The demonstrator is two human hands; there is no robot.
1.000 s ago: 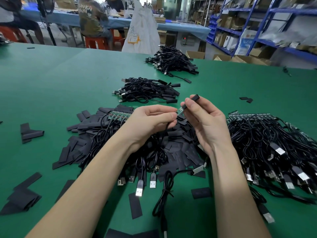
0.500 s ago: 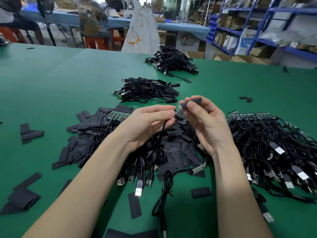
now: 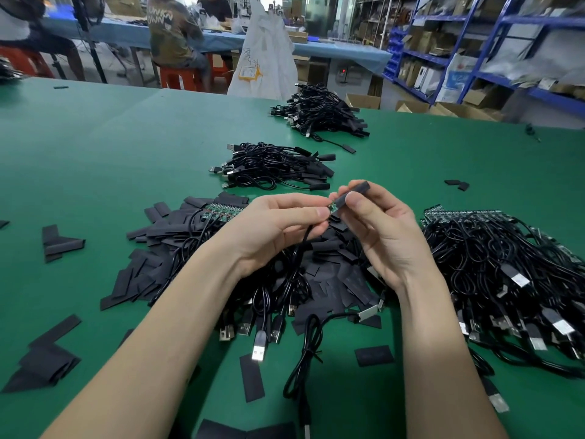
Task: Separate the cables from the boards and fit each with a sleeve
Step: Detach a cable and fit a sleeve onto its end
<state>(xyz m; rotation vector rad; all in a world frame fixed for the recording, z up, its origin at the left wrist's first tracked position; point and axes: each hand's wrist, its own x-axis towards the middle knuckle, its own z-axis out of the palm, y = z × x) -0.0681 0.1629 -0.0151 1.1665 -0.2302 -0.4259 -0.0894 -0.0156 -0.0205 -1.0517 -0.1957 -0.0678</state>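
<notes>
- The left hand (image 3: 278,226) is closed in a pinch on a black cable (image 3: 300,248) just behind its small green board end (image 3: 332,208); the cable is seen hanging down from that grip to the loose heap on the green bench (image 3: 126,147).
- The board end is pointed rightward and slightly up, out of the left fingertips, and is met there by the mouth of the sleeve.
- The black sleeve (image 3: 351,195) is pinched by the right hand (image 3: 383,229) between thumb and forefinger, above the bench. Its long axis is laid along the line of the board end, rising to the right.
- The board end appears just entered; the sleeve lies right of the left grip, so a slide leftward along that axis is judged to be what the next move needs.
</notes>
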